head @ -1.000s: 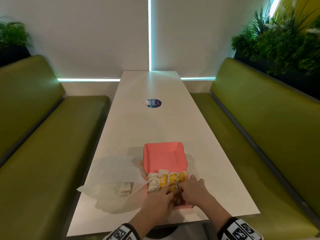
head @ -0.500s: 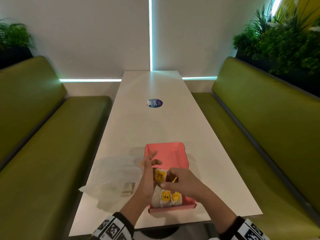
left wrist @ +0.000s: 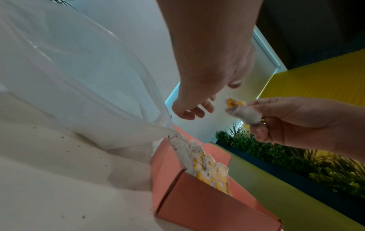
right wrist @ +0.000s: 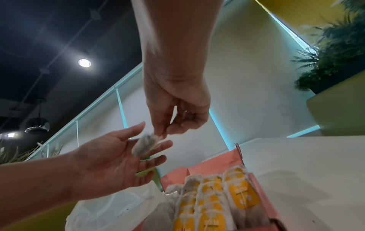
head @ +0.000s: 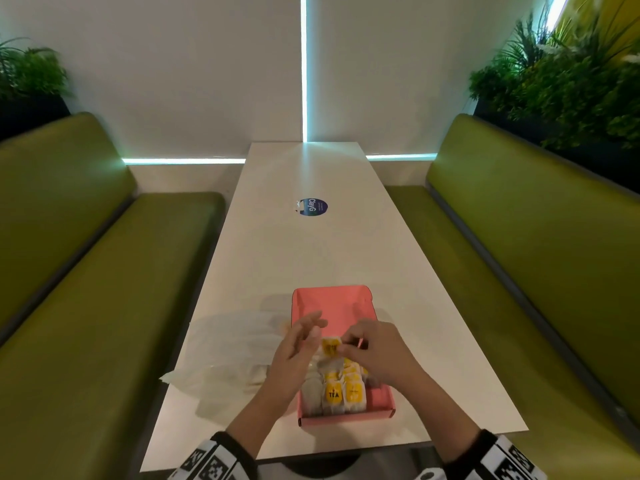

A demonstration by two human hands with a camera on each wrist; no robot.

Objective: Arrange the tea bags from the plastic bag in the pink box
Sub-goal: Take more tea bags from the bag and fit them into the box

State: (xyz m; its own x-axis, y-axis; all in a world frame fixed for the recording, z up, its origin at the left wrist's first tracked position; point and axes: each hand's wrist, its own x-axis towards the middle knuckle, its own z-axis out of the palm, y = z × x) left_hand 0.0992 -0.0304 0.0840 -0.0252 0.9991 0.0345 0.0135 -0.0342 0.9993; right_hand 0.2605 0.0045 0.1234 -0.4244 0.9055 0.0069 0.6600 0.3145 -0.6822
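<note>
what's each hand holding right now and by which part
The right hand pinches one tea bag by its edge between thumb and fingertips, above the pink box. The left hand is open beside it, holding nothing.

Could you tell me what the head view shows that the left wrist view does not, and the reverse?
Only the head view shows the round blue sticker on the white table. Only the left wrist view shows the pink box outer side wall and corner. Both show the right hand pinching a tea bag, the open left hand, and the plastic bag.
</note>
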